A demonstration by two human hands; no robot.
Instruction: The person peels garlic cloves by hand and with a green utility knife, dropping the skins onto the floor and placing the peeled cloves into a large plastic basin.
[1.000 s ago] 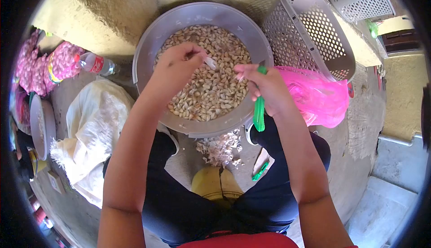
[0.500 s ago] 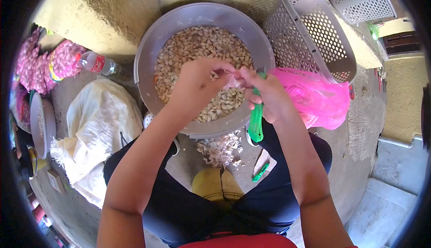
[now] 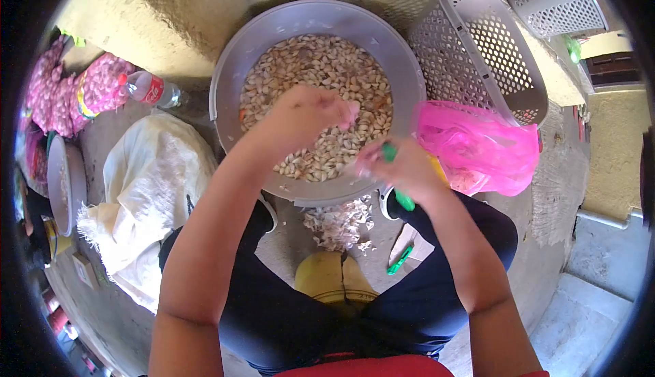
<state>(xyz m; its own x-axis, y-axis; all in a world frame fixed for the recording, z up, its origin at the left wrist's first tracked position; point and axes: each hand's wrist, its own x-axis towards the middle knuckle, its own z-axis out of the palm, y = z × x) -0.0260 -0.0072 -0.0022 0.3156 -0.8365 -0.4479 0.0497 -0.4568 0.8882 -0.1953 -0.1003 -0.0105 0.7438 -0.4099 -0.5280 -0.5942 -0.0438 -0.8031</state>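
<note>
My left hand [image 3: 310,118] is over the wide grey basin [image 3: 228,56]. Its fingers are closed, with a small pinkish garlic clove [image 3: 352,115] at the tips. Many pale garlic cloves [image 3: 321,63] fill the bottom of the basin. Lower and to the right, my right hand [image 3: 402,165] is blurred by motion near the basin's front rim. It is closed around a green utility knife [image 3: 404,200], whose handle sticks out below the palm. Something pale and pinkish shows at its fingertips, too smeared to name.
Papery peels [image 3: 339,223] lie between my feet, near a second green cutter [image 3: 400,259] and a yellow bucket [image 3: 334,278]. A pink plastic bag [image 3: 491,148] and grey perforated basket [image 3: 454,63] stand right. A white sack [image 3: 153,179], cola bottle [image 3: 153,92] and mesh bags [image 3: 102,90] are left.
My hands were together over the basin and have parted. The right hand has moved down toward me with the knife; the left remains over the cloves with the pinkish clove.
</note>
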